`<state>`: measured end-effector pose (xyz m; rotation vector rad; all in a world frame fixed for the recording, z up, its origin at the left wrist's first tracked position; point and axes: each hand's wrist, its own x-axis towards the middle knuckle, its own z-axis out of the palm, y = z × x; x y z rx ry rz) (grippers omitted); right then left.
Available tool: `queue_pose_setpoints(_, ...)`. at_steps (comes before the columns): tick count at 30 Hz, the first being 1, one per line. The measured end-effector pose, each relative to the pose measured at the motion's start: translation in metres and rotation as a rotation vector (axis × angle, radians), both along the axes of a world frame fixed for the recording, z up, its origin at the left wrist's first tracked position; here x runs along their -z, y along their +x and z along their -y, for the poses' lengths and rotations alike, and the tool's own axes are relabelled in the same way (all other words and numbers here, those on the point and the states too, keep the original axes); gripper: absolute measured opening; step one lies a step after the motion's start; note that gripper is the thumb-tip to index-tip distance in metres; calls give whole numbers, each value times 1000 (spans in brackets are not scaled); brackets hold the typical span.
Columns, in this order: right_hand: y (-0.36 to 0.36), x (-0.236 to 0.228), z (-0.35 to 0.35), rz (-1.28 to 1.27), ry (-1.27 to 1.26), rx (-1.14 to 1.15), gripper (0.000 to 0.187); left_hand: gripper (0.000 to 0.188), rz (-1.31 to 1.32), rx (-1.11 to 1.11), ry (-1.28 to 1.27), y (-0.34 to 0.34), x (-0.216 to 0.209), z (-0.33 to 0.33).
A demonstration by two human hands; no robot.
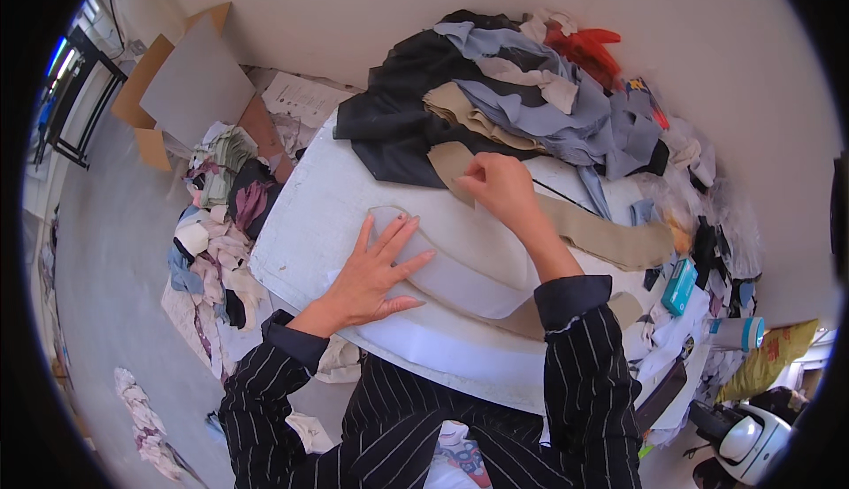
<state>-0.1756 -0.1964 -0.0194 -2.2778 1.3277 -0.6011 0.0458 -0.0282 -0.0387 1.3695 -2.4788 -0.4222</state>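
Note:
My left hand [385,270] lies flat with its fingers spread, pressing on a curved white strip [482,284] on the white table [305,210]. Curved tan fabric pieces [486,241] lie against and under that strip. My right hand [502,190] is closed in a pinch at the near edge of a long tan fabric strip [451,167]. This strip runs behind my right wrist and comes out again on the right. My palm side hides part of the pinched edge.
A heap of black and grey-blue cloth [531,109] covers the table's back. At the right lie a teal box [679,286] and scraps. Cloth piles [221,250] and a cardboard box [199,82] stand on the left. A white wall [292,20] rises behind.

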Motion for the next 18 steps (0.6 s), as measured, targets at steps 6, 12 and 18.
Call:
queue_pose_setpoints(6, -16, -4, -17, 27, 17, -4, 18, 58, -16, -82, -110, 19, -12, -5)
queue_pose_setpoints(12, -51, -23, -55, 213, 111, 34, 18, 59, -9, 81, -107, -16, -4, -4)
queue_pose_setpoints(18, -84, -17, -74, 249, 40, 171, 19, 63, 88, 196, -71, -34, 5, -10)
